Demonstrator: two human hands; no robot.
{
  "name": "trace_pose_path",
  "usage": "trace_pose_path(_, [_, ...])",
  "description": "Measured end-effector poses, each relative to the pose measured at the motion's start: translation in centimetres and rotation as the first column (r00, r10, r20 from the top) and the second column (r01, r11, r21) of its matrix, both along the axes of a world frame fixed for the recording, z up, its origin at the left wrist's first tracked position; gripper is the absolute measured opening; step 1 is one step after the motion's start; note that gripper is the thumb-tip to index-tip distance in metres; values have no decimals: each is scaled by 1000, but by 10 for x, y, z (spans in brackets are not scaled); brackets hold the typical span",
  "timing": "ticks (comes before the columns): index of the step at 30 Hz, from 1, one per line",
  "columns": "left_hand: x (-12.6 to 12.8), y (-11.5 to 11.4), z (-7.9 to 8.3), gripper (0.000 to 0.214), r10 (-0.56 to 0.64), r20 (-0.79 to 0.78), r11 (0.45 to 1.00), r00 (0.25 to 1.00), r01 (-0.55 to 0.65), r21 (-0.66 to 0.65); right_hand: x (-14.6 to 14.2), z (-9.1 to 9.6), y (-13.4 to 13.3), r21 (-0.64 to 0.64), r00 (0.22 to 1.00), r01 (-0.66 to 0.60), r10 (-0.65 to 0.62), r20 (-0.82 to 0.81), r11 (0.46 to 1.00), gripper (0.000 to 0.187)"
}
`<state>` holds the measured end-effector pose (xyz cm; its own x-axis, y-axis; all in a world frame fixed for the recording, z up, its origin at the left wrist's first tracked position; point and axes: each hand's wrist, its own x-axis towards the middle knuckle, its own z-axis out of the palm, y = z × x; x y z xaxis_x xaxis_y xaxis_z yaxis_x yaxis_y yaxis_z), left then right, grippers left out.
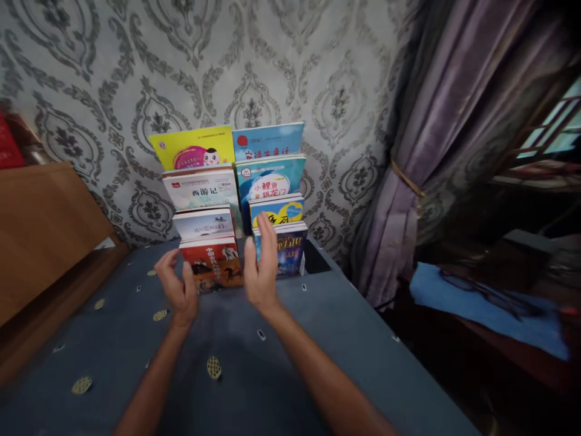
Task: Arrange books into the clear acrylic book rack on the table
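Two columns of upright books stand against the wall, stepped from low at the front to high at the back. My left hand (pixel 177 287) is beside the left edge of the front red book (pixel 222 263), its fingers slightly bent and thumb apart; whether it touches the book I cannot tell. My right hand (pixel 263 263) is raised with fingers up and thumb apart, covering part of a dark blue book (pixel 293 251). Behind these are a white book (pixel 200 188), a yellow book (pixel 190 145), a teal book (pixel 272 175) and a blue book (pixel 270 136).
A dark blue patterned cloth (pixel 245 393) covers the surface under the books. A wooden panel (pixel 45 236) rises at the left. Right of the books hangs a tied purple curtain (pixel 390 242), with glasses (pixel 494 290) on a blue cloth (pixel 431 284) beyond it.
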<state>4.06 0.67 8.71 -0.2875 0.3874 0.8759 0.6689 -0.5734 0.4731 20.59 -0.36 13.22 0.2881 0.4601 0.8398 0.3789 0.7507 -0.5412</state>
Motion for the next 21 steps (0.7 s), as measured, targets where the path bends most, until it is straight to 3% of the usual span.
trace_pose_path(3, [12,-20,4,26,-51,-177,999,983,52,3,34,-5,-7,-9,996,83,-83,-17,997,47])
trace_pose_path(6, [32,-28,1,27,-226,-261,973,938,203,-113,71,-27,-3,-31,979,198,-199,-33,980,44])
trace_pose_path(9, [61,-17,-7,35,-392,-217,907,894,336,-254,104,-57,9,-100,960,277,-279,-7,956,46])
trace_pose_path(12, [91,6,-18,46,-488,-109,845,866,438,-307,124,-83,28,-211,961,270,-276,1,940,54])
trace_pose_path(17, [121,40,-37,65,-439,32,838,898,422,-345,131,-102,61,-313,975,194,-218,-44,930,64])
trace_pose_path(21, [127,56,-45,63,-426,43,843,904,414,-344,125,-106,75,-348,980,132,-174,-93,928,66])
